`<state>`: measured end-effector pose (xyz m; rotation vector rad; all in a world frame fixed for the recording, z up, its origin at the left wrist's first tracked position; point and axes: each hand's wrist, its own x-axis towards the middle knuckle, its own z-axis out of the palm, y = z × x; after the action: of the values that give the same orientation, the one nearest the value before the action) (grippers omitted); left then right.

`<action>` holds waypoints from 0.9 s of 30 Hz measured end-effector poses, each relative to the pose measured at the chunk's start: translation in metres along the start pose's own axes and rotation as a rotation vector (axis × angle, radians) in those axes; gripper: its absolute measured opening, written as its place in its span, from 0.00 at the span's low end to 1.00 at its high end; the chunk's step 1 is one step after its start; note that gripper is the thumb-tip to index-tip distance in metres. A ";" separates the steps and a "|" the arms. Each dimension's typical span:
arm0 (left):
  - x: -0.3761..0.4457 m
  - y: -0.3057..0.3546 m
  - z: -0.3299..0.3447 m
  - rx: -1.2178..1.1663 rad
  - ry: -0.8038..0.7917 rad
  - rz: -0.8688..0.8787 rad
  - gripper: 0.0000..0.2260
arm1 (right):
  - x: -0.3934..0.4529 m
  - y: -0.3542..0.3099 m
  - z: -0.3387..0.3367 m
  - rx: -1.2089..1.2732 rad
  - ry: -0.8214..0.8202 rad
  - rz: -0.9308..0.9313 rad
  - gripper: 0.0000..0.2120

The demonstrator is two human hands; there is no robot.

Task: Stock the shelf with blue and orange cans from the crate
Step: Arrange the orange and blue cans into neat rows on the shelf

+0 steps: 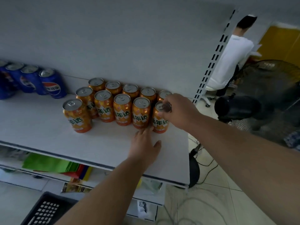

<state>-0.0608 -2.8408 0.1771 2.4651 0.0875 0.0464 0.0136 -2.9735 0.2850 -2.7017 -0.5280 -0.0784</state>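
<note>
Several orange cans (122, 109) stand upright in two rows on the white shelf (48, 127), with one more (76, 116) set forward at the left. My right hand (177, 111) grips the rightmost front orange can (158, 122) around its top. My left hand (144, 146) lies flat on the shelf with straight fingers, fingertips touching the bases of the front cans. Several blue cans (53, 85) stand at the shelf's far left. A corner of the dark crate (47, 210) shows at the bottom left.
A slotted shelf upright (211, 62) marks the shelf's right end. Beyond it a person in a white shirt (232, 62) stands by a black fan (259, 98). Cables trail on the tiled floor (211, 200). Lower shelves hold green and coloured packets (48, 163).
</note>
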 end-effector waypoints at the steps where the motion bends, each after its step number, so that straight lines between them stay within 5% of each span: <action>1: -0.001 -0.001 -0.002 -0.017 -0.001 -0.003 0.28 | 0.000 -0.001 0.000 -0.009 -0.004 -0.004 0.17; 8: -0.010 -0.028 -0.026 -0.294 0.178 -0.159 0.22 | 0.020 -0.027 -0.003 -0.130 -0.007 -0.106 0.28; 14: -0.002 -0.039 -0.033 -0.302 0.011 -0.082 0.36 | 0.046 -0.059 0.007 -0.139 -0.138 -0.044 0.20; 27: -0.001 -0.047 -0.035 -0.321 -0.073 -0.014 0.36 | 0.033 -0.060 0.008 -0.123 -0.080 -0.048 0.16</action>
<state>-0.0659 -2.7824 0.1748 2.1425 0.0601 -0.0334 0.0214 -2.9078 0.3033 -2.8215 -0.6308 -0.0165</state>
